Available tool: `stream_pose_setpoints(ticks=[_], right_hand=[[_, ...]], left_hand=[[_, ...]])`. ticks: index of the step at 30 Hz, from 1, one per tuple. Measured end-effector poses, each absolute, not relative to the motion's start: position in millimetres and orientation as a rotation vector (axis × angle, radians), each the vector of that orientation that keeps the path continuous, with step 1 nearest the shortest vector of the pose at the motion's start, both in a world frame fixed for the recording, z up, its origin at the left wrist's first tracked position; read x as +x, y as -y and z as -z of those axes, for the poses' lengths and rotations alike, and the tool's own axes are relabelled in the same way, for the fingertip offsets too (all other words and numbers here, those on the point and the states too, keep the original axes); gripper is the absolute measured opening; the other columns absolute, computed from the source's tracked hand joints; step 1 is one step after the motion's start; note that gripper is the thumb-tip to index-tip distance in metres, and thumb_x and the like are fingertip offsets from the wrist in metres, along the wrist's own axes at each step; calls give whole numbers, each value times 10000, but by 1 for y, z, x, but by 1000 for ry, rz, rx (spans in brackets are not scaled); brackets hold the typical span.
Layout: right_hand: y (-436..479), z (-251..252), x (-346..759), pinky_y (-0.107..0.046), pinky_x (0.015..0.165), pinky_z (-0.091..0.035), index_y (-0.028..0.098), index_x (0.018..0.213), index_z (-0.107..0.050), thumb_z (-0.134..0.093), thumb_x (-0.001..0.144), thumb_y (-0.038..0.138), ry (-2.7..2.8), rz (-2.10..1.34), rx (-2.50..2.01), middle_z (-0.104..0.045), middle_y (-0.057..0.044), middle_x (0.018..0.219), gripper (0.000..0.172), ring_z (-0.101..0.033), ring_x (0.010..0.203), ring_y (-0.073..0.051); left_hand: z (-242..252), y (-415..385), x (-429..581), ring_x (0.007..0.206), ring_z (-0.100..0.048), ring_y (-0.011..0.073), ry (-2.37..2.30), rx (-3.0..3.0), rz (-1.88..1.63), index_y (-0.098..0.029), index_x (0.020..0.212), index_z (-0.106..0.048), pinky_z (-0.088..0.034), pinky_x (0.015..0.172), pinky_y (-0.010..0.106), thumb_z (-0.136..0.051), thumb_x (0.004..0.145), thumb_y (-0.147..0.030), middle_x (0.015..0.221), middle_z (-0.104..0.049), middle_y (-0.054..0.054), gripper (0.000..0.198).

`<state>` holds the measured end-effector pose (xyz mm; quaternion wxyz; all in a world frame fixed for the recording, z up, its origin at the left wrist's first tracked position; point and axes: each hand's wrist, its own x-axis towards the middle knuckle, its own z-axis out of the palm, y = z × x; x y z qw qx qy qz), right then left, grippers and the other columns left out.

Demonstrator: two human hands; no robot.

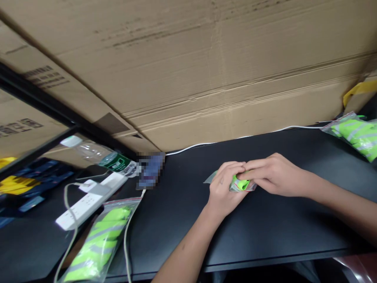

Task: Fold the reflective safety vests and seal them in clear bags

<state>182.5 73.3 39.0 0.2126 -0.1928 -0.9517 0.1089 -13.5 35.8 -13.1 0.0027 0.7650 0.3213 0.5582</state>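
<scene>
Over the black tabletop (173,212), my left hand (225,186) is wrapped round a small clear zip bag (250,187). A folded neon-green strip of fabric (242,184) shows at the bag's opening, most of it hidden by my fingers. From the right, my right hand (266,175) meets the left one, its fingertips pinched at the opening and the green fabric. A corner of the clear plastic sticks out to the left of my left hand.
At left lie a bagged neon-green reflective item (100,243), a white power strip (91,202) with cables, a plastic bottle (100,155) and a blurred-out phone (151,171). Another green bagged item (357,133) is at the right edge. Cardboard (220,67) walls the back.
</scene>
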Motion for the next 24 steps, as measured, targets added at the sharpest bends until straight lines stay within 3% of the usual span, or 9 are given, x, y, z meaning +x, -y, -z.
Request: stream_pose_setpoints(ticks=[3, 6, 10, 14, 19, 24], right_hand=[[-77, -40, 182, -248, 569, -381, 268, 1010, -734, -496, 918, 127, 2616, -175, -628, -676, -22, 1192, 291, -650, 742, -118], [-79, -45, 183, -251, 538, -374, 188, 1030, -678, -545, 852, 139, 2575, -206, -792, -631, -89, 1161, 228, -579, 651, -108], [-85, -50, 189, -238, 555, -409, 193, 992, -640, -600, 807, 125, 2580, -559, -892, -685, -28, 917, 201, -574, 616, -113], [-93, -52, 197, -216, 559, -412, 219, 860, -661, -591, 812, 97, 2636, -870, -857, -666, 34, 714, 148, -594, 611, -110], [-95, -56, 197, -235, 515, -331, 194, 649, -577, -540, 764, 9, 2758, -689, -881, -574, 49, 569, 221, -463, 497, -90], [-99, -55, 197, -248, 550, -358, 200, 769, -696, -563, 853, 88, 2762, -512, -856, -651, 31, 627, 193, -558, 538, -107]], left_hand=[[15, -37, -16, 1019, -707, 248, -1037, 2424, -1743, -195, 1108, -626, -613, 848, 428, -813, 827, -274, 1171, -695, 139, 347], [18, -37, -20, 992, -705, 238, -1063, 2473, -1676, -197, 1088, -638, -613, 833, 423, -800, 836, -255, 1142, -695, 127, 305], [20, -36, -19, 979, -692, 230, -1005, 2563, -1616, -220, 1014, -636, -613, 799, 416, -755, 849, -201, 1102, -691, 101, 204], [21, -34, -14, 993, -689, 245, -1012, 2626, -1593, -222, 1001, -633, -606, 783, 429, -758, 823, -166, 1116, -686, 112, 224], [25, -33, -8, 1079, -670, 265, -965, 2656, -1533, -220, 977, -643, -594, 828, 452, -776, 822, -191, 1166, -670, 115, 206], [29, -34, -3, 1108, -650, 260, -951, 2563, -1600, -218, 972, -655, -591, 860, 458, -845, 783, -265, 1206, -636, 106, 272]])
